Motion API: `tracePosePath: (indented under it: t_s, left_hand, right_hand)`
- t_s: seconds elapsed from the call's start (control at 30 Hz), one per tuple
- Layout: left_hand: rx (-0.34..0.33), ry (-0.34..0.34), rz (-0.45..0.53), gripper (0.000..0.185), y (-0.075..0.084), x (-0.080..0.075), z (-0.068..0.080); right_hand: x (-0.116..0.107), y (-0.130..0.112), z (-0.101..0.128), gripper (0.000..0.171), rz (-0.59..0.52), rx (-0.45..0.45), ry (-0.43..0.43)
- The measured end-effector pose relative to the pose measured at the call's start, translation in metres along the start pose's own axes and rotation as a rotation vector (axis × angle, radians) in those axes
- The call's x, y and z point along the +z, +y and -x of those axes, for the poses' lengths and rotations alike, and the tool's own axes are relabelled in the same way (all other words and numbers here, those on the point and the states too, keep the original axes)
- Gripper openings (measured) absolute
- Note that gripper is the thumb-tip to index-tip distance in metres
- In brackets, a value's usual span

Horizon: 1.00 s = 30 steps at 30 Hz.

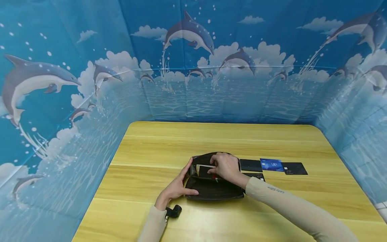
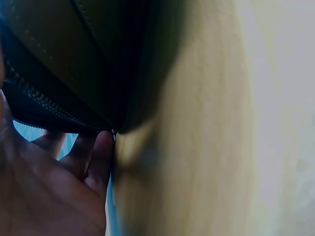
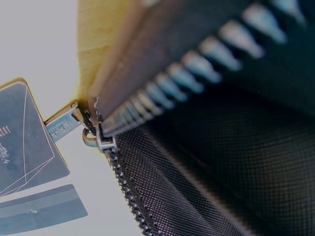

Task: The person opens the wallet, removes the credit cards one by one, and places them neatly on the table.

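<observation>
A dark zip wallet (image 1: 216,191) lies spread on the table, its zip teeth (image 3: 197,69) and mesh-like lining (image 3: 231,132) large in the right wrist view. My left hand (image 1: 175,188) holds the wallet's left side, thumb on the front half and fingers up by the back half. In the left wrist view its fingertips (image 2: 101,147) press the outside near the zip's end. My right hand (image 1: 226,166) reaches in from the right, with thumb and fingers pinching at a black card (image 1: 204,171) in the wallet. A bit of red shows beneath those fingers.
Right of the wallet lie a plain black card (image 1: 251,165), a blue VIP card (image 1: 272,165) and a black card (image 1: 295,168) in a row. Another black VIP card (image 1: 257,176) sits below, partly behind my right wrist. A dolphin-print curtain (image 1: 187,97) surrounds the wooden table (image 1: 145,144).
</observation>
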<state>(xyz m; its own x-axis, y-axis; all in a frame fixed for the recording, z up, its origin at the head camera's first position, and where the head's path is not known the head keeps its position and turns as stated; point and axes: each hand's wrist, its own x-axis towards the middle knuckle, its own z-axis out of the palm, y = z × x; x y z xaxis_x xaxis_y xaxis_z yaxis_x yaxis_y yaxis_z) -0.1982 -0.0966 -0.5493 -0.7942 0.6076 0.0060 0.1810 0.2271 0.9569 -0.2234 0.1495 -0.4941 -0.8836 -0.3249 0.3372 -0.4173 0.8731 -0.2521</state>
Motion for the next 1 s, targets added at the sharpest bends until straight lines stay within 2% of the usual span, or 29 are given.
tracePosePath:
  t_s: [0.1, 0.37, 0.63, 1.0]
  left_hand:
    - [0.013, 0.013, 0.004, 0.114, -0.0079, 0.0009, -0.0011]
    - [0.055, 0.020, 0.006, 0.115, -0.0103, 0.0007, -0.0013]
    - [0.050, 0.012, -0.016, 0.116, -0.0095, -0.0004, -0.0030]
    - [0.045, 0.041, -0.018, 0.116, -0.0096, -0.0001, -0.0030]
  right_hand:
    - [0.0013, -0.0009, 0.0000, 0.032, 0.020, -0.005, -0.011]
    - [0.0023, -0.0019, 0.0010, 0.029, 0.004, 0.002, -0.013]
    - [-0.0024, -0.0028, 0.0008, 0.025, -0.011, 0.004, -0.018]
    - [-0.0053, -0.0003, 0.0019, 0.021, -0.040, -0.032, -0.044]
